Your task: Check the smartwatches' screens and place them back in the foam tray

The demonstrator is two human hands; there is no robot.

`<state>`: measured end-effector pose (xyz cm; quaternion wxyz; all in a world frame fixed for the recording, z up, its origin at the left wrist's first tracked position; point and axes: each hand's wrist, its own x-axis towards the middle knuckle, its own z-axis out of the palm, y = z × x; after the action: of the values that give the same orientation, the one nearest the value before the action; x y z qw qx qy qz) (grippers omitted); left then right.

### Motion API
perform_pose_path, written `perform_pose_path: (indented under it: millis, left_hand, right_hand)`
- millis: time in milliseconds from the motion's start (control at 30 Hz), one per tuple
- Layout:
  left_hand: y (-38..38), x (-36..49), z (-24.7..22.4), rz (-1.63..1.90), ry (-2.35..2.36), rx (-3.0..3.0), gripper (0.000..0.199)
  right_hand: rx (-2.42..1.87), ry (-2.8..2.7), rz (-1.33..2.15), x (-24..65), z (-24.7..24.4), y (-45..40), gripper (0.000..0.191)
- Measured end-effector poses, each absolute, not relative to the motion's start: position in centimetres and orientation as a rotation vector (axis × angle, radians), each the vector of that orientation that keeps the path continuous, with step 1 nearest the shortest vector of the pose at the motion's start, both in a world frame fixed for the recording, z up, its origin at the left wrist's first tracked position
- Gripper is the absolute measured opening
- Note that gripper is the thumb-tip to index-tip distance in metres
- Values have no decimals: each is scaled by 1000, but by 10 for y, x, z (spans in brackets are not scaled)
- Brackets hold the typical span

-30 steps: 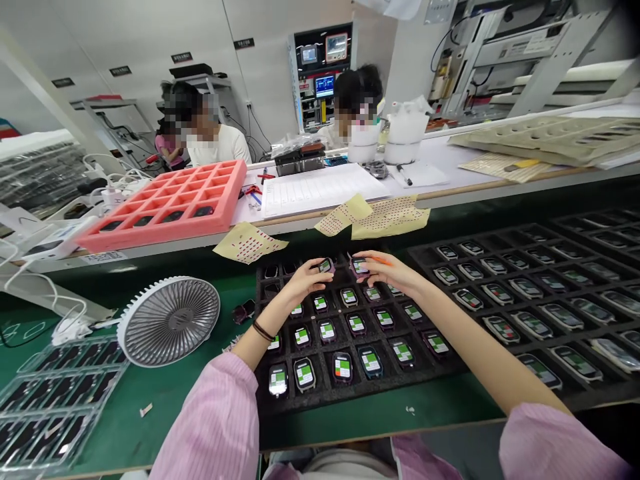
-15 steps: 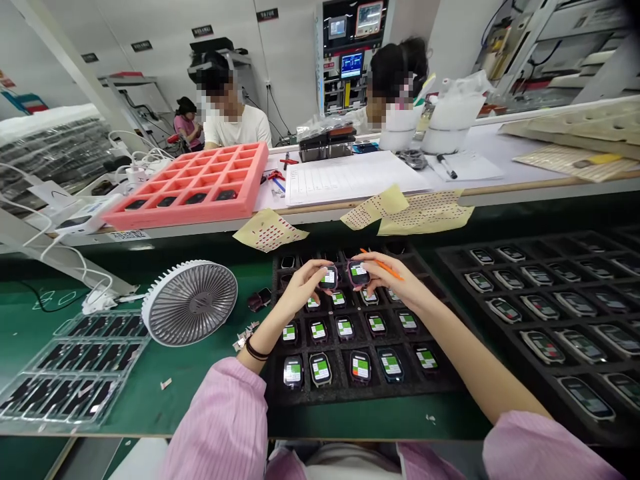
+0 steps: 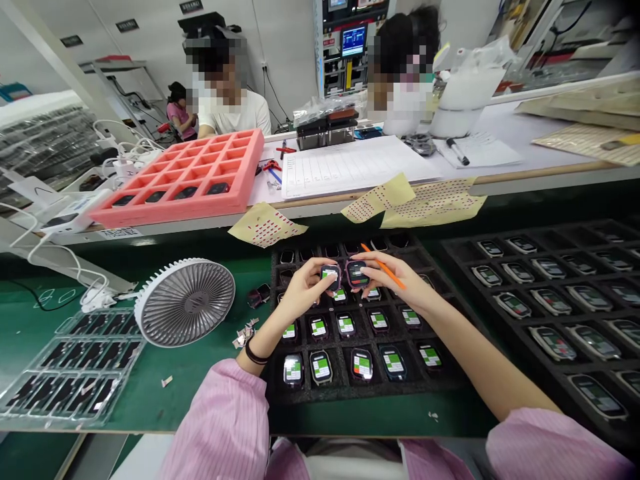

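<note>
Above a black foam tray [image 3: 320, 395] of lit watch faces, my left hand [image 3: 306, 288] grips a watch [image 3: 331, 275], its thumb on the screen. Close beside it, my right hand [image 3: 393, 277] holds a second watch [image 3: 357, 273] by its edge, thumb at the screen's right side. An orange stick [image 3: 383, 265] is also held in the right hand, slanting across the fingers. Both watches face up toward the camera. Rows of watches with green and white screens sit in the tray's compartments beneath the hands.
A round fan [image 3: 186, 303] stands left of the tray, beside a clear plastic tray [image 3: 103, 417]. Another black tray [image 3: 543, 357] lies right. The raised shelf holds a pink foam tray [image 3: 173, 215] and paper sheets [image 3: 360, 167]. Several people sit beyond.
The screen of the watch in my right hand has turned from green and white to mostly dark. My left thumb has shifted over its watch. The camera view has moved slightly.
</note>
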<state>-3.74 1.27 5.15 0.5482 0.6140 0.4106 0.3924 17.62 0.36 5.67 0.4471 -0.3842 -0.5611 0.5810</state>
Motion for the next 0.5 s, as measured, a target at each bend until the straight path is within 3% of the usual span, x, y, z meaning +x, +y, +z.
perform_pose_path:
  millis: [500]
  left_hand:
    - [-1,-40,68,863,882,1445,38]
  right_hand:
    - [-887,-1383,1489,180,64,-2,40]
